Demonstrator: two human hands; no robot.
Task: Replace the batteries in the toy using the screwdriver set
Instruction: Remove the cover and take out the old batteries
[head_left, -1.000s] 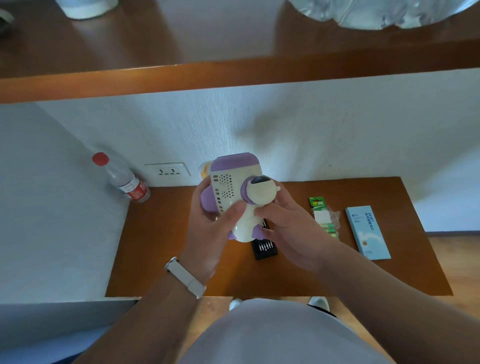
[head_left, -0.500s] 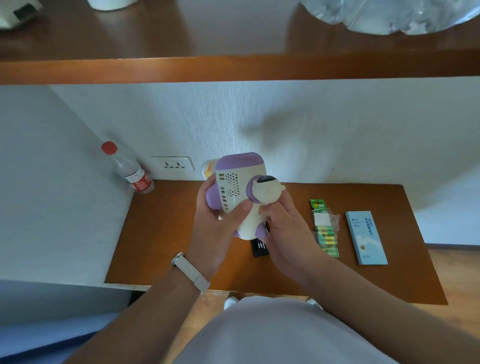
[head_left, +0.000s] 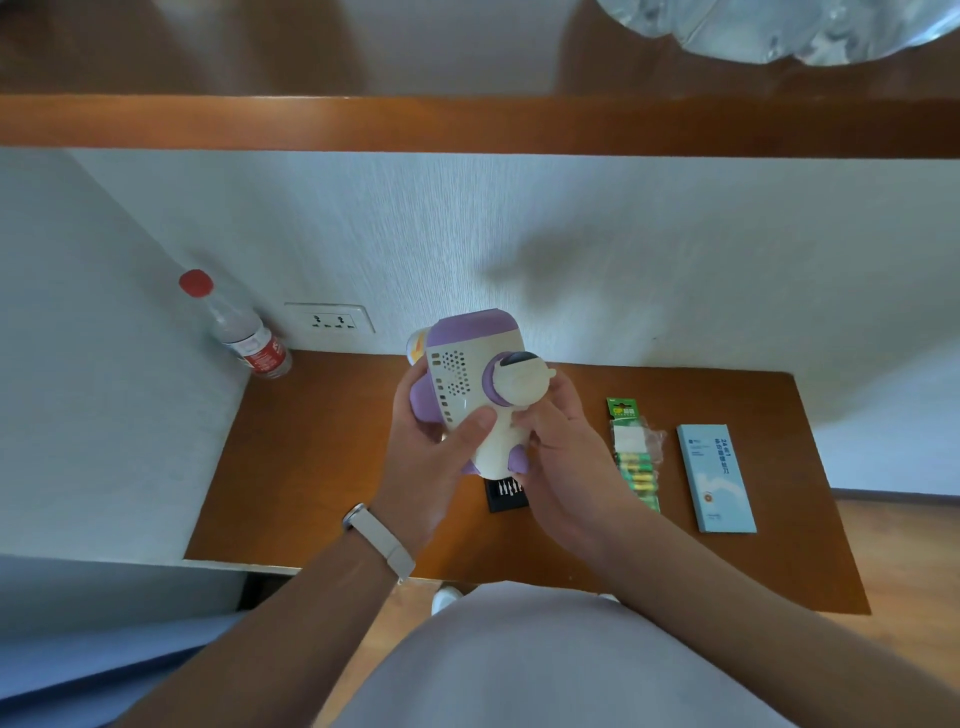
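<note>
A cream and purple toy with a perforated speaker grille is held up above the wooden desk. My left hand grips its left side, thumb across the cream body. My right hand grips its right side under the round purple-ringed knob. Beneath the toy lies a black tray of screwdriver bits, partly hidden by my right hand. A green pack of batteries lies to the right, and a light blue screwdriver-set box lies beyond it.
A clear water bottle with a red cap leans in the desk's back left corner beside a wall socket. A wooden shelf hangs overhead. White walls close the desk at the back and left.
The camera has shifted a little, so the desk sits differently in view. Both hands keep their hold on the toy, which stays at about the same tilt.
</note>
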